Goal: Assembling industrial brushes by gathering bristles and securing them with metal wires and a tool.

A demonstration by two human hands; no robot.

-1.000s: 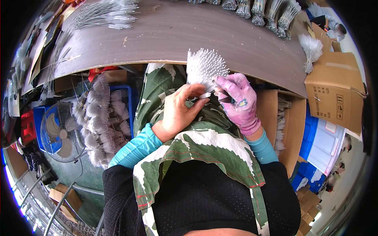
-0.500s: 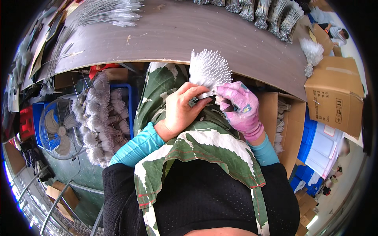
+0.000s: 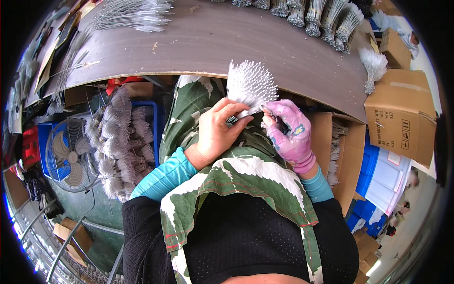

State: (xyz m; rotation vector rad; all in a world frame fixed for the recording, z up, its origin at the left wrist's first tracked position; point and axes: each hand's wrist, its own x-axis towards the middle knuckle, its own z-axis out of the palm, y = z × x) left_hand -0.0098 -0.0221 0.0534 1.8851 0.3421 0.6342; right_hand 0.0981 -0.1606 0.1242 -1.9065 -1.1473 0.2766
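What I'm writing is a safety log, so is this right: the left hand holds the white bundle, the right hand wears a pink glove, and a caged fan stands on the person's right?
No: the head view shows the caged fan on the person's left. The rest stands: the left hand holds the white bundle and the right hand wears a pink glove.

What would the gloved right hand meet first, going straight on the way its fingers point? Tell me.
Heading up and left, the gloved right hand would probably meet the white fan-shaped bundle in the bare left hand first; depth is unclear, so they may already touch.
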